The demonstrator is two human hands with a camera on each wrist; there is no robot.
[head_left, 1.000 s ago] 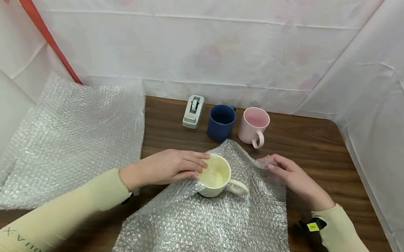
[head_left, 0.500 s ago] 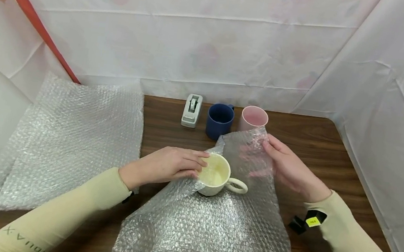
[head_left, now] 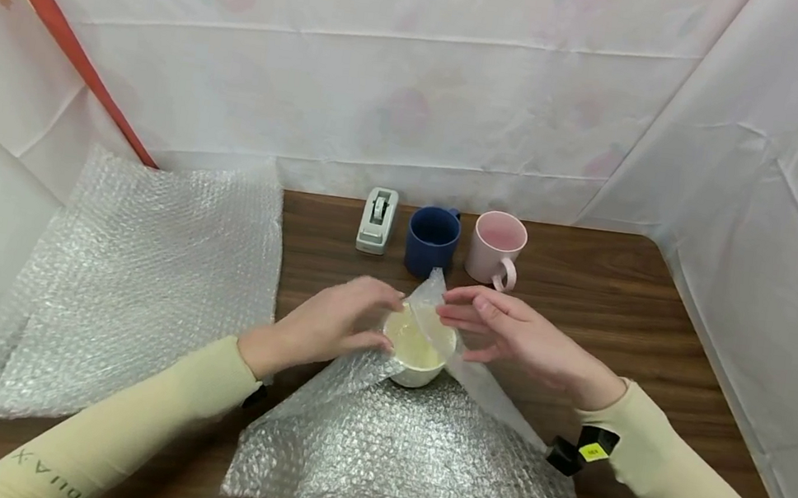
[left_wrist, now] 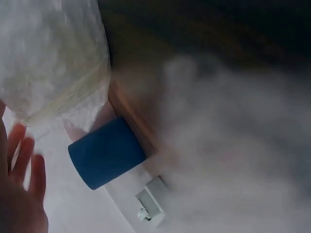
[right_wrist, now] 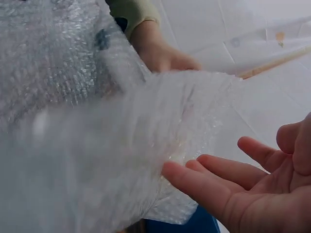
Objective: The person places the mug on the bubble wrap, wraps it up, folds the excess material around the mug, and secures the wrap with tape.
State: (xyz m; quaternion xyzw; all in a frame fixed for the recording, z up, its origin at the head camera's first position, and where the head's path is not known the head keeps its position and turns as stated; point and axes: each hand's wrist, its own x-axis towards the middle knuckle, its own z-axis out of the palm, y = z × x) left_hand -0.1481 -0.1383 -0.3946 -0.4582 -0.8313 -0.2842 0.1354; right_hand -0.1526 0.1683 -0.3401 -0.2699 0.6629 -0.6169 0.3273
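- Across the top of the frame, white sheeting [head_left: 357,103] stands behind the dark wooden table [head_left: 604,282].
- At left, a bubble-wrap sheet [head_left: 165,270] lies spread out, perhaps kept aside to leave the middle free.
- At lower centre, the working wrap [head_left: 411,458] lies under the cream mug, its right part folded over the rim, seemingly so that it hugs the cup.
- Right of centre, the right hand [head_left: 526,339] has its fingers extended and apart, touching the raised flap, apparently to press it inward.
- Left of centre, the left hand [head_left: 330,319] has thumb and fingers apart beside the rim, likely to steady the cup.
- Mid-frame, between the hands, the cream mug [head_left: 417,376] stands upright, mouth up.
- Above it, the pink mug [head_left: 492,252] and blue mug [head_left: 431,245] stand side by side, probably parked within reach.
- Left of these sits a pale tape dispenser [head_left: 375,223]; no brand is readable.
- At lower left, dark sleeve lettering [head_left: 50,476] runs upside down; only an X is sure.
- At lower right, a yellow wrist label [head_left: 594,452] bears print too small to read.
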